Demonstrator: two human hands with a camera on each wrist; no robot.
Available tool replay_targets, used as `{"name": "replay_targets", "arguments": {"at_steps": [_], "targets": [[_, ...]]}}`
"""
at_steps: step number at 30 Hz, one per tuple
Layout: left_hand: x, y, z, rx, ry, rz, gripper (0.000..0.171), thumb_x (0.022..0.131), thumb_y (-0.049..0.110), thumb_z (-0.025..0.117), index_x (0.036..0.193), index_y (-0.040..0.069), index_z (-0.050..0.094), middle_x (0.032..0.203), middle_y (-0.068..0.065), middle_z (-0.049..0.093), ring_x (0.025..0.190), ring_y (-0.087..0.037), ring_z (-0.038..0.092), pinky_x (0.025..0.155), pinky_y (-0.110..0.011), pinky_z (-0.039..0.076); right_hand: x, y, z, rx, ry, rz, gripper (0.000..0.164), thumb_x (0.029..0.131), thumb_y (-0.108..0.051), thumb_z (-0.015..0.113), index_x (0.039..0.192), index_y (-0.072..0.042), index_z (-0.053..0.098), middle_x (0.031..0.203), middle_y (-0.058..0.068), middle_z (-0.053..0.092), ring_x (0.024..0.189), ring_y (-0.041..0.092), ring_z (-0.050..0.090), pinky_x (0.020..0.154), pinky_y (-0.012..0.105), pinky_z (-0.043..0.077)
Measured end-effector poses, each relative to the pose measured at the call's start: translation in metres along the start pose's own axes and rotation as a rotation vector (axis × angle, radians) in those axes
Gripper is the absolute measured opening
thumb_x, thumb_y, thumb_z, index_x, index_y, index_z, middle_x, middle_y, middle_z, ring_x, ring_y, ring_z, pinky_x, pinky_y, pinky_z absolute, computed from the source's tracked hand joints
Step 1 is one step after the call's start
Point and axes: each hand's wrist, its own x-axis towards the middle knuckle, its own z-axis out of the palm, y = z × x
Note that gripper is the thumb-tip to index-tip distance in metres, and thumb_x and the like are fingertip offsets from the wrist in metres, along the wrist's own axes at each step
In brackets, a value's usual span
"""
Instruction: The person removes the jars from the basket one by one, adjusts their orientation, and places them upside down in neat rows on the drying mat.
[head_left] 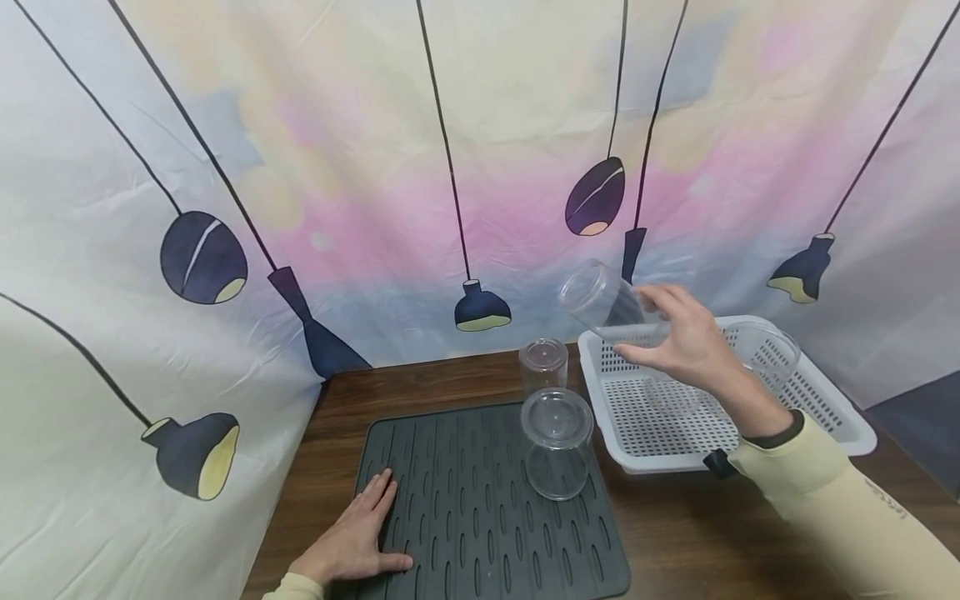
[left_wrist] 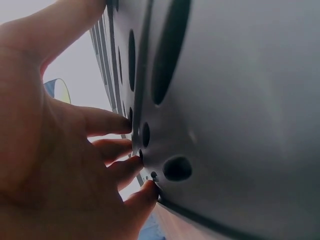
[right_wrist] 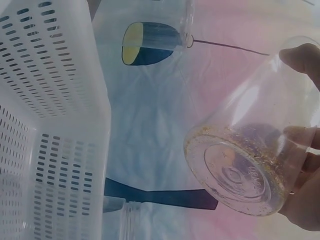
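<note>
My right hand [head_left: 686, 337] grips a clear cup [head_left: 596, 296] above the left side of a white basket [head_left: 652, 465]. The cup is tilted, its base pointing up and left; the right wrist view shows embossed marks and golden specks around that base [right_wrist: 232, 172]. On the left edge of a dark grey ribbed mat [head_left: 465, 500] rests my left hand [head_left: 348, 533], fingers and thumb spread. A clear jar [head_left: 557, 479] stands upside down on the mat's right side. Behind it is another upturned clear jar [head_left: 543, 367], near the mat's far corner.
Another clear container [head_left: 761, 350] lies in the basket, partly behind my right wrist; others in there are hard to make out. The wooden table [head_left: 450, 379] meets a hanging cloth [head_left: 375, 208] printed with lamps at its far edge.
</note>
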Motion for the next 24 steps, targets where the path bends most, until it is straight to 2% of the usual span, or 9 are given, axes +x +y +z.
{"name": "replay_targets", "arguments": {"at_steps": [10,16,24], "targets": [[-0.001,-0.002,-0.005,-0.010,0.010,0.020,0.116,0.072,0.067,0.073,0.150,-0.007,0.028,0.160,-0.026,0.015,0.146,-0.047,0.015,0.111,-0.066,0.022,0.001,-0.005,-0.001,-0.005,0.010,-0.036,0.083,0.064,-0.030,0.090,0.136,-0.008,0.054,0.124,0.014,0.055,0.104,0.033,0.057,0.083,0.055,0.049],[0.001,-0.002,-0.008,-0.006,0.082,0.021,0.114,0.071,0.065,0.076,0.149,-0.006,0.032,0.158,-0.025,0.021,0.146,-0.045,0.019,0.113,-0.064,0.020,0.000,-0.011,-0.002,-0.009,0.002,-0.057,0.082,0.064,-0.031,0.090,0.135,-0.010,0.055,0.127,0.013,0.055,0.107,0.031,0.056,0.087,0.056,0.047],[-0.003,0.004,-0.017,-0.014,0.129,0.030,0.113,0.071,0.063,0.076,0.148,-0.007,0.033,0.158,-0.025,0.023,0.145,-0.044,0.022,0.113,-0.065,0.020,-0.001,-0.020,-0.004,-0.021,-0.032,-0.051,0.079,0.066,-0.035,0.089,0.134,-0.014,0.055,0.127,0.011,0.055,0.106,0.030,0.057,0.086,0.057,0.049]]}}
